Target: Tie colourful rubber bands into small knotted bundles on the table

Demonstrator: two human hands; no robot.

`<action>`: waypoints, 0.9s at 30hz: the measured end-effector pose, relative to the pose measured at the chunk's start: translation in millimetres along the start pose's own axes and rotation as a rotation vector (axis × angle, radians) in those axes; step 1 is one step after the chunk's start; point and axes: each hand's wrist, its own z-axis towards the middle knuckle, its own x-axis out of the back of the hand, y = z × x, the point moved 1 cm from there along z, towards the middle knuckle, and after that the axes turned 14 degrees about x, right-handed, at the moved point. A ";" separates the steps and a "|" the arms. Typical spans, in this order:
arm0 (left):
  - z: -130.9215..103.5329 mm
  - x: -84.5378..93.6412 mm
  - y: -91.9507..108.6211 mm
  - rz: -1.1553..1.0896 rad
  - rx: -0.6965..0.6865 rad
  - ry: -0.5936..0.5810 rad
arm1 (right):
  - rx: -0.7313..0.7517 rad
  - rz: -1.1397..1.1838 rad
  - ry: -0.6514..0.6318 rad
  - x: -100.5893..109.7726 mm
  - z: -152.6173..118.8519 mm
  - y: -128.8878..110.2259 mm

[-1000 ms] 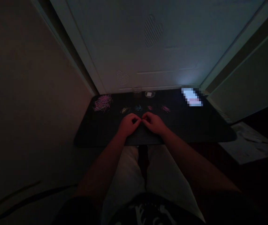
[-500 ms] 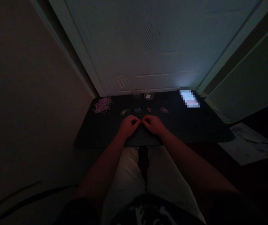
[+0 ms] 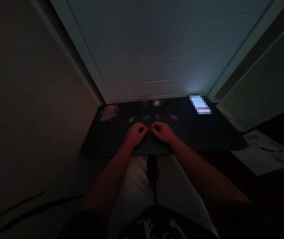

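Observation:
The room is very dark. My left hand (image 3: 136, 134) and my right hand (image 3: 163, 132) rest close together on a dark low table (image 3: 107, 142), fingertips almost meeting at the middle. Something tiny may be pinched between them, but the dimness hides it. Just beyond my fingers lie small sorted heaps of coloured clips: a yellowish heap (image 3: 132, 119), a blue one (image 3: 146, 117), a red one (image 3: 158, 116) and a pink one (image 3: 174, 117). A bigger mixed pink pile (image 3: 109, 112) sits at the table's far left.
A lit phone screen (image 3: 200, 104) glows at the table's far right. A small clear dish (image 3: 157, 102) and a clear cup (image 3: 144, 99) stand at the far edge against a white door (image 3: 161, 49). Papers (image 3: 263, 152) lie on the floor to the right.
My hands stay together in the same spot on the table. The view has shifted slightly; nothing on the table has moved.

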 end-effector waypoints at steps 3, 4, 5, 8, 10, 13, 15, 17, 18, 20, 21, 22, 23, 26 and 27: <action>0.2 0.1 -0.1 0.000 0.008 0.001 | 0.009 0.004 0.004 0.1 -0.2 0.1; 0.2 0.2 -0.1 0.000 0.009 0.004 | 0.014 0.001 0.005 0.3 -0.3 -0.1; 0.2 0.2 -0.1 -0.001 0.008 0.006 | 0.019 -0.005 0.006 0.5 -0.3 -0.3; -0.1 0.3 -0.4 -0.005 0.005 0.012 | 0.018 -0.024 0.009 1.0 -0.3 -1.4; -0.1 0.4 -0.8 -0.011 -0.004 0.017 | 0.011 -0.028 0.007 1.2 -0.1 -2.2; 0.2 0.9 -1.4 -0.033 -0.017 0.031 | 0.006 -0.026 0.008 1.6 0.2 -3.1; 0.2 1.6 -1.3 -0.048 -0.013 0.036 | 0.009 -0.019 0.010 1.7 0.3 -3.2; -0.2 2.3 -0.7 -0.049 -0.003 0.033 | 0.011 -0.013 0.010 1.7 0.3 -2.9; -0.6 2.5 -0.4 -0.047 0.001 0.032 | 0.011 -0.014 0.010 1.6 0.3 -2.5; -1.5 2.9 0.5 -0.039 0.005 0.025 | 0.012 -0.024 0.011 1.5 0.3 -1.9; -1.8 2.9 0.9 -0.035 0.006 0.016 | 0.012 -0.030 0.011 1.5 0.4 -1.7; -2.1 2.8 1.2 -0.031 0.007 0.008 | 0.013 -0.034 0.009 1.4 0.4 -1.6; -2.3 2.7 1.4 -0.027 0.009 0.000 | 0.015 -0.036 0.006 1.4 0.5 -1.6; -2.3 2.1 1.9 -0.015 0.023 -0.006 | 0.015 -0.032 -0.001 1.6 0.4 -2.2; -2.2 2.0 2.0 -0.015 0.028 -0.002 | 0.013 -0.031 -0.001 1.7 0.3 -2.4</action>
